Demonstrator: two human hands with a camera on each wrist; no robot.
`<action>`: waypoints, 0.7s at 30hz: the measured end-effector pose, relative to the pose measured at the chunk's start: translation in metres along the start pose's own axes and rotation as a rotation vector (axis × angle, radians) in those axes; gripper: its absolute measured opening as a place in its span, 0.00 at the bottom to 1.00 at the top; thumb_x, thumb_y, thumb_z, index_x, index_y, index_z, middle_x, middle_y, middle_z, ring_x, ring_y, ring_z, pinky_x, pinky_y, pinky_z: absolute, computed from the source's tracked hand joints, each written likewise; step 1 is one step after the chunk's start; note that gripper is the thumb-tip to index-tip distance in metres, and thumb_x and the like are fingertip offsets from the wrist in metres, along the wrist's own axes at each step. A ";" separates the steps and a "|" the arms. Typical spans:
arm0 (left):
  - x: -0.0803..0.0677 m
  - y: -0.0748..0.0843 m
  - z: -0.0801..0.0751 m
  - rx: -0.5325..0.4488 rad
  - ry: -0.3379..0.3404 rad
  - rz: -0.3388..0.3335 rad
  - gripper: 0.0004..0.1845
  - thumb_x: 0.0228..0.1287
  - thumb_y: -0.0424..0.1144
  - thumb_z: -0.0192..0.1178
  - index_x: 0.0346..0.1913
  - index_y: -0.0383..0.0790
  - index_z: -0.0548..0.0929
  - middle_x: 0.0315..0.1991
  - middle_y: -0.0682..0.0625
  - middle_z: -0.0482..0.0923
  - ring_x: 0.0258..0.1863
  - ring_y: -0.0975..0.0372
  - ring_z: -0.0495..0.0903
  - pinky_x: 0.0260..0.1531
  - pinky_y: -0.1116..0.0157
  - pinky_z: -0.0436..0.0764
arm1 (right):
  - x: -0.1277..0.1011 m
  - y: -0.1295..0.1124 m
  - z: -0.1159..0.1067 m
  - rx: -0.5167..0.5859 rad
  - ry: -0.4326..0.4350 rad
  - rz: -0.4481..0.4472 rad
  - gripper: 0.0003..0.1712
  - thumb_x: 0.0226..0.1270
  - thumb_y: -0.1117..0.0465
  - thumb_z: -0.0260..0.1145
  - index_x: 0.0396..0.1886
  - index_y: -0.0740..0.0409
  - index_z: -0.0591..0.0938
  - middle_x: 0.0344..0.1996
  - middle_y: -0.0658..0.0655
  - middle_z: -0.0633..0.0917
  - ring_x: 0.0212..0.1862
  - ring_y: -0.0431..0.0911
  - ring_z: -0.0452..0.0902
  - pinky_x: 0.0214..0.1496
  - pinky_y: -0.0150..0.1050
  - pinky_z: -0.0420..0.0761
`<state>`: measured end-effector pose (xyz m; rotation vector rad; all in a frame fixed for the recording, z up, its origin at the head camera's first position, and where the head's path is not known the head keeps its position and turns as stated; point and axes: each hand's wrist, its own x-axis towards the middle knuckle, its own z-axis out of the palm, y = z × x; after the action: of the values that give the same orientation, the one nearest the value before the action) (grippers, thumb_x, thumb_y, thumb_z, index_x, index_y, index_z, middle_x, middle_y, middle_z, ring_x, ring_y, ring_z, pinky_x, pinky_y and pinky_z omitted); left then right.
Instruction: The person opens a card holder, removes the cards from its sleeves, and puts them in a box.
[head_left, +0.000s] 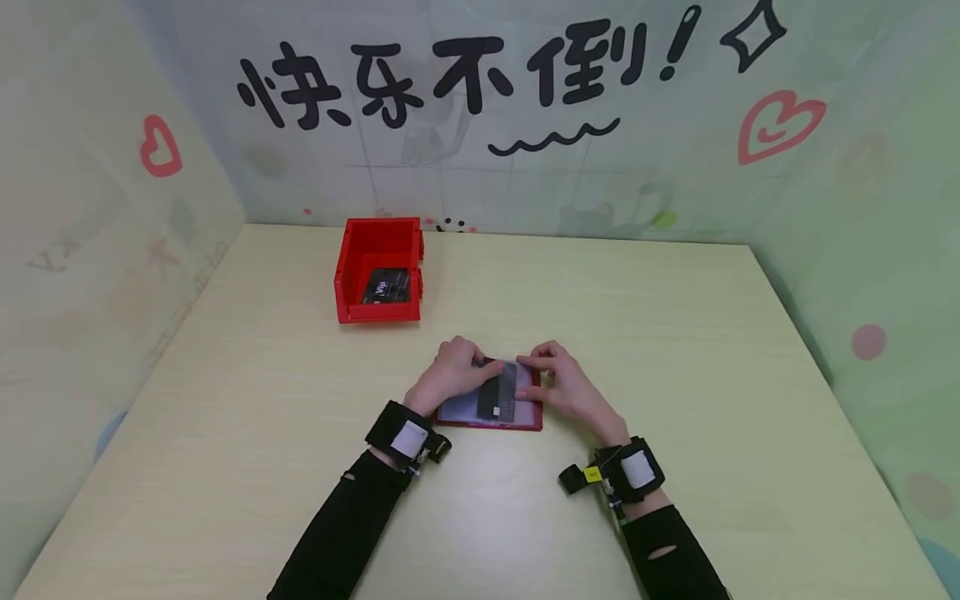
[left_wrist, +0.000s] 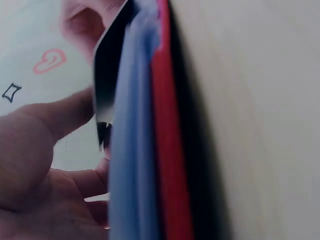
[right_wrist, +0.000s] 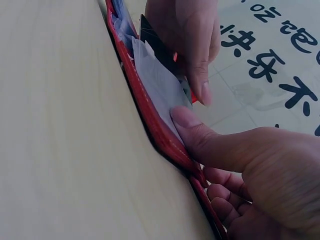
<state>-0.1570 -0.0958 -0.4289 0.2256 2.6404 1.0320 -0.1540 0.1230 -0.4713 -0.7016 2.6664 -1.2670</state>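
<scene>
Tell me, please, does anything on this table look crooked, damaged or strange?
Nothing is spilled or broken. The dark card lies half out of the open red card holder, at a slight slant, between the left hand and right hand. Another card lies in the red bin.

Red bin (head_left: pixel 378 250) at table's (head_left: pixel 675 350) far left, black card (head_left: pixel 387 287) inside, perhaps several stacked.
</scene>
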 end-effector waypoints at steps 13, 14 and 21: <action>0.000 -0.004 0.000 -0.082 0.000 -0.036 0.16 0.65 0.44 0.68 0.41 0.33 0.78 0.37 0.42 0.77 0.36 0.56 0.74 0.32 0.68 0.70 | 0.000 0.000 -0.003 0.019 0.002 0.012 0.32 0.56 0.62 0.78 0.60 0.67 0.81 0.48 0.61 0.74 0.49 0.51 0.68 0.48 0.37 0.67; 0.000 -0.004 0.000 -0.091 0.002 -0.037 0.16 0.66 0.44 0.67 0.43 0.33 0.78 0.37 0.42 0.77 0.36 0.56 0.75 0.32 0.68 0.70 | 0.000 0.000 -0.003 0.019 0.005 0.012 0.32 0.56 0.62 0.78 0.60 0.67 0.81 0.48 0.61 0.74 0.49 0.51 0.68 0.48 0.37 0.67; -0.006 -0.008 -0.004 -0.139 0.089 -0.009 0.14 0.72 0.41 0.61 0.49 0.32 0.78 0.41 0.39 0.81 0.37 0.56 0.77 0.34 0.68 0.74 | 0.000 -0.002 -0.002 0.030 -0.001 0.017 0.31 0.56 0.62 0.78 0.59 0.67 0.82 0.47 0.61 0.75 0.49 0.51 0.68 0.48 0.38 0.67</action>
<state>-0.1535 -0.1054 -0.4299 0.1397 2.6301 1.2440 -0.1539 0.1237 -0.4687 -0.6744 2.6413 -1.2988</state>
